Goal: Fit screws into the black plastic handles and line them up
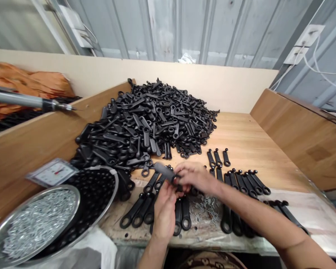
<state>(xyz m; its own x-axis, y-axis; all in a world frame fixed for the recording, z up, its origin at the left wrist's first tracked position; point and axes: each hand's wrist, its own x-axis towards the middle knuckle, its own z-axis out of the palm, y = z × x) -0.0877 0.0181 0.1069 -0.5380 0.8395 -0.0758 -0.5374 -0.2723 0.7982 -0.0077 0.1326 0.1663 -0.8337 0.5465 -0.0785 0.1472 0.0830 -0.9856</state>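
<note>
A black ring-ended lever (164, 171) is held up over the work surface, its narrow end blurred. My left hand (165, 209) is closed around the lever's lower end from below. The fingers of my right hand (194, 176) close in on that same ring end from the right. What lies between the right fingertips is hidden. Beneath my hands, more black levers (186, 220) with small ball knobs lie in rows. Loose silver screws (208, 209) are scattered just right of my hands.
A big heap of black levers (156, 116) rises behind. At left stand a steel bowl of screws (42, 220), a basin of black balls (100, 186) and a dial gauge (53, 172). An electric screwdriver (30, 100) juts in above. Finished-looking levers (249, 183) lie rightward.
</note>
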